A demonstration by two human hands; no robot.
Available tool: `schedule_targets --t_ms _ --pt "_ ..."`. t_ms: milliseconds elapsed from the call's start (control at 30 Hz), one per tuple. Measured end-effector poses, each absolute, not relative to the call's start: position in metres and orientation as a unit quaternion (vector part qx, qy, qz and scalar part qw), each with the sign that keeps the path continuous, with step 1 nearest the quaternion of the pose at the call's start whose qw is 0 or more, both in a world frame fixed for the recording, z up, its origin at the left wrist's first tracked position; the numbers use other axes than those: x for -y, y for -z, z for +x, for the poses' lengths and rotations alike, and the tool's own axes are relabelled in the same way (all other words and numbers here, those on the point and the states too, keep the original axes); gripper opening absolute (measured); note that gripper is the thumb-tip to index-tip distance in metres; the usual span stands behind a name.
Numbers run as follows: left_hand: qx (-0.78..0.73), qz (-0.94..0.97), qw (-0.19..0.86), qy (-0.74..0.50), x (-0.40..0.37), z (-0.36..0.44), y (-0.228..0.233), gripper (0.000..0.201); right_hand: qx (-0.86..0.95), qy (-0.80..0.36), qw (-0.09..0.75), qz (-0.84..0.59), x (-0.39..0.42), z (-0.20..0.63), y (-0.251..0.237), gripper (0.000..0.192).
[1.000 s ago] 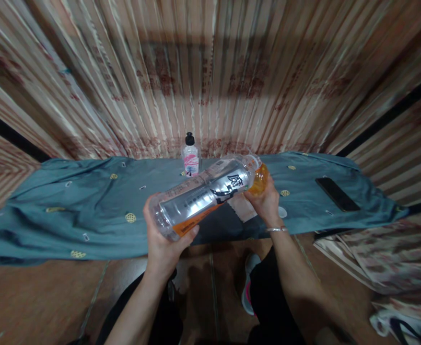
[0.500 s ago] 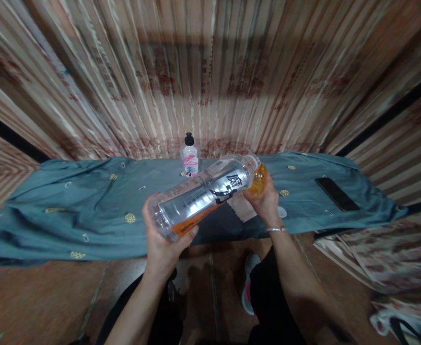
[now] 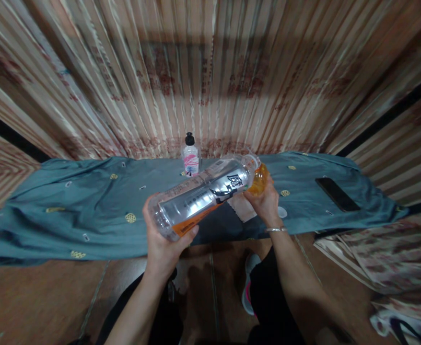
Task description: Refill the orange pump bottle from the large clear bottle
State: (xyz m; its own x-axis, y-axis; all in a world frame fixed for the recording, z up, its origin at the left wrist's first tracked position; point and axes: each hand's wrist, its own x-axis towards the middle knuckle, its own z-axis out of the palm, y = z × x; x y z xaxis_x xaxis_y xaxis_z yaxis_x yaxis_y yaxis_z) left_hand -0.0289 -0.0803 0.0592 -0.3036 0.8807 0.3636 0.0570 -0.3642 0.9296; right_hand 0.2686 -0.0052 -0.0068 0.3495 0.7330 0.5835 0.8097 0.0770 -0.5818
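our left hand (image 3: 163, 239) grips the tilted bottle (image 3: 203, 194) base, right hand (image 3: 266, 203) cups its neck over the counter (image 3: 88, 211); orange drink might spill there.

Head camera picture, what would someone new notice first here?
The big clear bottle catches the eye first: tilted across the centre, its base in the left hand, its neck end by the right hand, which holds something orange. Behind it a small pink-labelled bottle with a black cap stands upright on the wrinkled teal cloth, and a dark phone lies flat at the cloth's right end.
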Motion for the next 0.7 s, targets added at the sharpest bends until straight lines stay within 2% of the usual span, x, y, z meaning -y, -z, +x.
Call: schedule_targets --t_ms 167,400,700 --pt "-0.472 0.496 0.317 -0.656 0.0805 -0.0283 -0.0604 0.098 0.57 0.033 0.467 -0.675 0.0051 0.268 0.0069 0.077" --pt "-0.468 0.507 0.292 -0.662 0.0792 -0.0289 -0.0591 0.096 0.564 0.039 0.457 -0.686 0.0035 0.2699 0.0103 0.08" --pt "-0.47 0.502 0.314 -0.655 0.0796 -0.0295 -0.0563 0.1 0.561 0.032 0.447 -0.696 0.0038 0.2698 0.0105 0.08"
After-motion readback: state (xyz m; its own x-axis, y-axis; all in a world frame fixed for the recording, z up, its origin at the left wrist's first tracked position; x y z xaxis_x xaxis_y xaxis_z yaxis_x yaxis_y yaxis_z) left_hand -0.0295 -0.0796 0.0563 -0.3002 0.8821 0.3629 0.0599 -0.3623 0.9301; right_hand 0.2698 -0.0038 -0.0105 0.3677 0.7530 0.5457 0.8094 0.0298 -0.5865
